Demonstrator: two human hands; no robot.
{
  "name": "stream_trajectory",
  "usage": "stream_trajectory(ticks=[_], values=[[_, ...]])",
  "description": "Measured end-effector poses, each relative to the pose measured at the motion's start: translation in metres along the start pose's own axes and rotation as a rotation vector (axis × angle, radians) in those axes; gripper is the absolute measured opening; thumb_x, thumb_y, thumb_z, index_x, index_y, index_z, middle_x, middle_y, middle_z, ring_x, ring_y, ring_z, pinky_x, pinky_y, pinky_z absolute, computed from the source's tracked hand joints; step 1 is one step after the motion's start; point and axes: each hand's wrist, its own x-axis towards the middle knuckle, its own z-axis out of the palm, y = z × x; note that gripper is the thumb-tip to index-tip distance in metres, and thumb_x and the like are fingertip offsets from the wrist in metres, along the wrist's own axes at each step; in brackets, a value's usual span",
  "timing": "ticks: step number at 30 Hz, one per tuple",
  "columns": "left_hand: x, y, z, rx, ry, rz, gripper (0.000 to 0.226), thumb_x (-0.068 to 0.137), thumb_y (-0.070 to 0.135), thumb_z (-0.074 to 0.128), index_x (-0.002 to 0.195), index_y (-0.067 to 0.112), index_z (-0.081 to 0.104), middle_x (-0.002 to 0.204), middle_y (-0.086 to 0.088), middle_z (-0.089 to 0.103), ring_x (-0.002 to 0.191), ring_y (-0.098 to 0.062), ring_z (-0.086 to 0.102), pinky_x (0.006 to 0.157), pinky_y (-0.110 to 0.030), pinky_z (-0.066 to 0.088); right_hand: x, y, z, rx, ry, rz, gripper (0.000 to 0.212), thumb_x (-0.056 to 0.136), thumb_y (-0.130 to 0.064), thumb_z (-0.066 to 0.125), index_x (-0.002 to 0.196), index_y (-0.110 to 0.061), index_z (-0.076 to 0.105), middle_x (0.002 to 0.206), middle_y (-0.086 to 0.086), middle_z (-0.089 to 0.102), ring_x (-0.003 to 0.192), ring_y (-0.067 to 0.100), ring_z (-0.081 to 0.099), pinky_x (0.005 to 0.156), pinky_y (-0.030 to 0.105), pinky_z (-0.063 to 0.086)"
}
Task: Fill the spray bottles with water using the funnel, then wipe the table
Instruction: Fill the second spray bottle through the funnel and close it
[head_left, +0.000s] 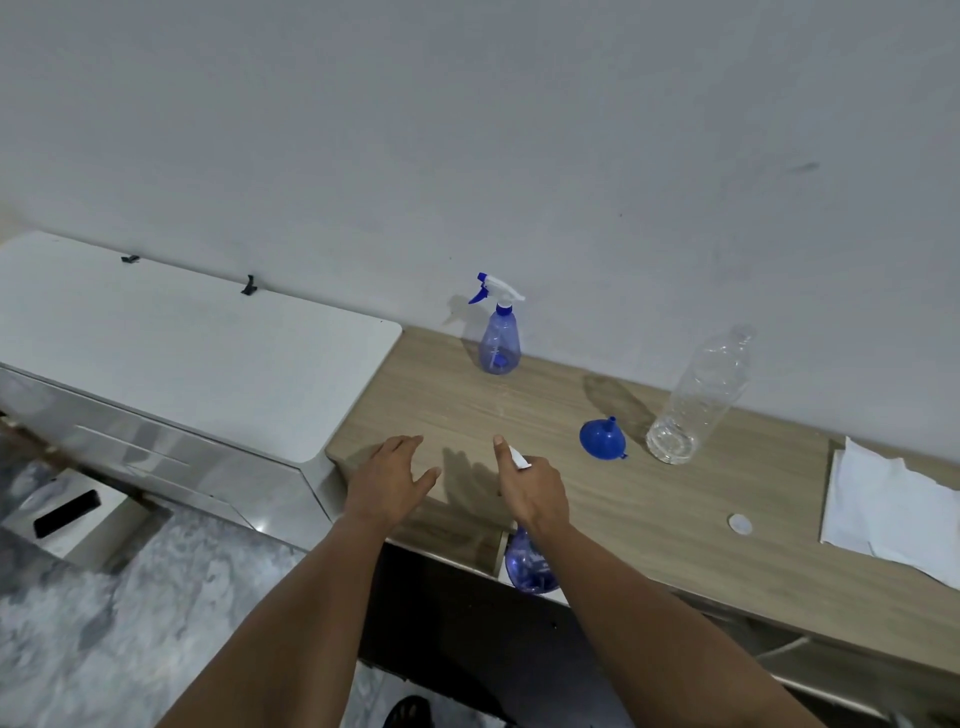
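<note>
Spray bottle (530, 564) gripped by right hand (535, 491) fingers, hanging upright below them. Left hand (387, 480) open, empty. Counter (649, 499) under fingers; funnel (602, 439) just right.

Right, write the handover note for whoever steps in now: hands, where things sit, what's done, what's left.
Left hand: open, fingers spread over the near table edge, holding nothing.
Right hand: grips the sprayer head of the second spray bottle, which hangs at the wooden table's front edge.
First spray bottle: upright by the wall, sprayer on.
Funnel: lies on the table beside the almost empty clear water bottle; its cap lies near the white cloth.
Done: filling appears finished.
Left: set the held bottle down, wipe the table.
</note>
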Motion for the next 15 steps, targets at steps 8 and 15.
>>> stream_trajectory(ticks=[8, 15], values=[[0.005, -0.003, 0.0, -0.017, -0.014, -0.017, 0.063, 0.092, 0.052, 0.058, 0.146, 0.022, 0.046, 0.149, 0.001, 0.048, 0.135, -0.022, 0.045, 0.106, -0.04, 0.044, 0.001, -0.005, 0.003, -0.046, -0.021, 0.026, 0.074, 0.083, -0.089, 0.041, 0.088, -0.02, 0.067, 0.086, -0.001, 0.072, 0.082, 0.021, 0.07, 0.077, 0.038, 0.057], [0.022, -0.003, -0.002, -0.223, -0.054, -0.046, 0.071, 0.082, 0.059, 0.066, 0.143, 0.027, 0.051, 0.142, 0.005, 0.055, 0.125, -0.015, 0.054, 0.103, -0.031, 0.043, 0.035, -0.041, 0.006, 0.13, -0.05, -0.084, 0.039, 0.078, -0.061, 0.056, 0.09, -0.023, 0.052, 0.082, 0.003, 0.073, 0.075, 0.027, 0.071, 0.076, 0.052, 0.062]])
